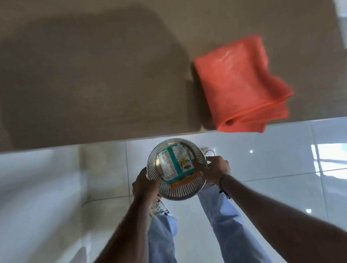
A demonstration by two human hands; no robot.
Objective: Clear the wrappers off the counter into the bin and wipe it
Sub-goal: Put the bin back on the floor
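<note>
The brown counter [90, 65] fills the upper view, with a folded orange cloth [242, 87] at its 3 o'clock edge. Below, over the white floor [288, 181], the round slotted bin [177, 169] holds the wrappers [176, 163]; the left hand [143, 186] grips its 9 o'clock rim, the right hand [216, 167] its 3 o'clock rim

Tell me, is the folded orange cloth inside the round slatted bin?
No, the folded orange cloth lies on the brown counter by its near edge, while the round slatted bin holds only wrappers.
</note>
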